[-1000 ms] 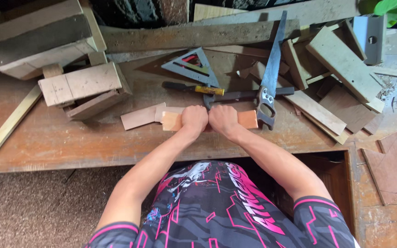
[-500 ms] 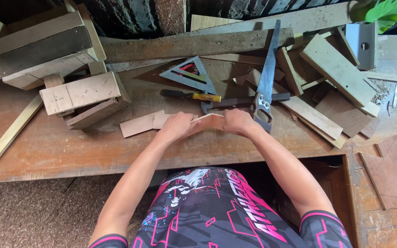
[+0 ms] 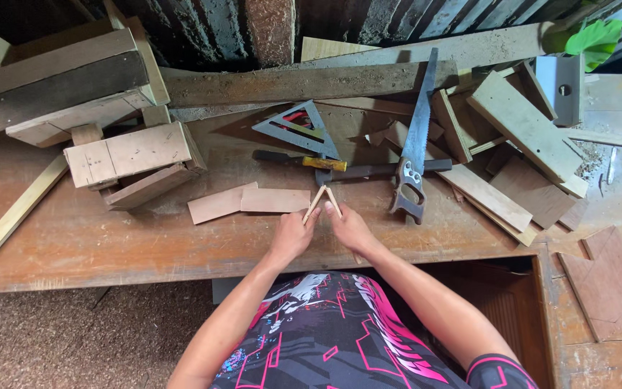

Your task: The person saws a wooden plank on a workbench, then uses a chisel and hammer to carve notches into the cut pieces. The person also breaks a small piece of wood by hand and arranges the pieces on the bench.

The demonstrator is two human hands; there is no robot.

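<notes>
Two thin wood pieces (image 3: 323,200) tented between both hands (image 3: 323,230).

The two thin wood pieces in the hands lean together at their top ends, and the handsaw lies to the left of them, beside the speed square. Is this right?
Not quite. In the head view the handsaw lies to the right of the two thin wood pieces, not the left. The pieces do lean together at the top, held by the left hand and right hand.

Both arms reach forward — left hand (image 3: 291,236) and right hand (image 3: 350,229) close together, fingers pinched.
</notes>
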